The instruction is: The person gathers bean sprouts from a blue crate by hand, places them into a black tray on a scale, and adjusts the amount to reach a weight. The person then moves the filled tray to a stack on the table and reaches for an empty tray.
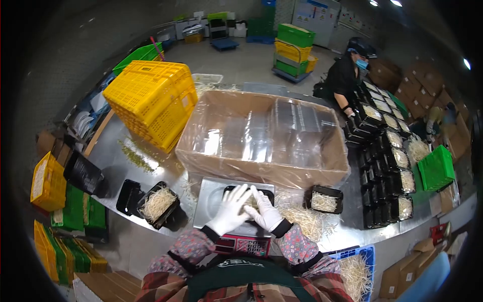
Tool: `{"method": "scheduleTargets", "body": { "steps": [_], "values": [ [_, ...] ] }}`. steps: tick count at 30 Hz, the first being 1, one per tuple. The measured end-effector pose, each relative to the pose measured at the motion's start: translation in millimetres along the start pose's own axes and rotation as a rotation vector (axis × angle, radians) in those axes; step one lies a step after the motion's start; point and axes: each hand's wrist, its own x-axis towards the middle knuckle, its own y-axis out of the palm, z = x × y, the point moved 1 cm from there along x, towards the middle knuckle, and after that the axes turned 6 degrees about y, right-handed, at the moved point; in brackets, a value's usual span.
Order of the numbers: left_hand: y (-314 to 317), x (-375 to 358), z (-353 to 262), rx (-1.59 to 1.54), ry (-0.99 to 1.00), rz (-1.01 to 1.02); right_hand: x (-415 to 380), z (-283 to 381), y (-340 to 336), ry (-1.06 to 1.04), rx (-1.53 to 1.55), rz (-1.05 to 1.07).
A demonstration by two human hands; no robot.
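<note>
Low in the middle of the frame, both gloved hands rest on a black tray (250, 200) of pale sprouts that sits on the steel platform of a scale (236, 211). The left hand (230, 210) lies flat over the tray's left part, fingers (240, 194) spread apart and pressing down on the sprouts. The right hand (265, 211) covers the right part, its fingers close together and curled lightly over the heap; neither hand is clamped around anything that I can make out.

Just right of the scale, a loose pile of sprouts (302, 219) lies on the metal desk (121, 156), with another filled tray (325, 200) beside it. Left of the scale stands one more filled tray (157, 204), next to an empty black one (128, 196).

Behind the scale, a big cardboard box (261, 136) lined with plastic fills the centre. A yellow crate (153, 100) tilts at the upper left. Stacks of filled trays (387, 176) run down the right side, where another person (347, 75) in dark clothes bends over them at the upper right.
</note>
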Motion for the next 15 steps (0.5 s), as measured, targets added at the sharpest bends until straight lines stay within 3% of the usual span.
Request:
{"method": "scheduleTargets", "body": {
  "steps": [2, 3, 4, 6, 7, 9, 10, 12, 14, 15],
  "values": [
    [-21, -12, 14, -0.068, 0.009, -0.282, -2, 17, -32, -0.102, 0.036, -0.061],
    [-25, -15, 23, -0.268, -0.062, -0.469, 3, 19, -50, -0.088, 0.125, -0.105],
    [-30, -18, 34, -0.237, -0.137, -0.527, 7, 18, -68, -0.077, 0.212, -0.145],
    [-13, -29, 72, -0.033, -0.19, -0.435, 28, 13, -108, 0.122, 0.244, -0.183],
    [-15, -33, 78, -0.034, -0.195, -0.443, 48, -7, -115, 0.053, 0.211, -0.315],
    [-16, -47, 88, 0.4, -0.319, 0.136, 105, -54, -124, 0.081, 0.153, -0.349],
    [-8, -59, 106, 0.415, -0.295, 0.053, 125, -52, -131, 0.157, 0.025, -0.311],
    [-7, -79, 124, 0.371, -0.469, -0.049, 179, -78, -125, 0.115, -0.156, -0.206],
    [-5, -107, 135, 0.371, -0.598, -0.128, 214, -66, -122, 0.205, -0.217, -0.046],
    [-1, -124, 139, 0.303, -0.612, -0.163, 233, -75, -114, 0.136, -0.274, -0.041]
  ]
}}
